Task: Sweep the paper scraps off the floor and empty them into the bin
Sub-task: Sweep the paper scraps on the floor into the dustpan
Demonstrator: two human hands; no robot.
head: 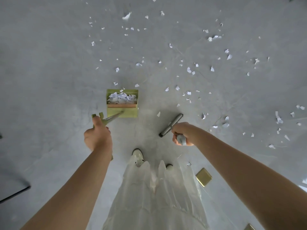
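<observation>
The fingers of the left hand (97, 135) are curled round the green grip of the dustpan's long handle (114, 117), which slants up toward 1 o'clock to the dustpan (122, 112). The fingers of the right hand (181, 133) are wrapped round the grey handle of the broom (171, 125), held upright so that only the handle top shows in the fist; the broom head lies as a dark grey bar on a diagonal, just at 10 o'clock of that hand.

The dustpan — a pale green box with an orange strip across its lip — sits on the grey floor (49, 72) near the middle of the view, with a heap of white paper scraps (121, 97) inside it. Many more loose scraps (191, 70) lie scattered over the floor from 12 to 3 o'clock of the dustpan, thickest toward 2 o'clock; one scrap lies between dustpan and broom head.

At 6 o'clock hangs a pale, sheer skirt (154, 196) with two light shoes (137, 156) at its hem. A small brass-coloured square plate (204, 177) is set in the floor at 4 o'clock, and a dark flat edge (15, 193) shows at 8 o'clock.
</observation>
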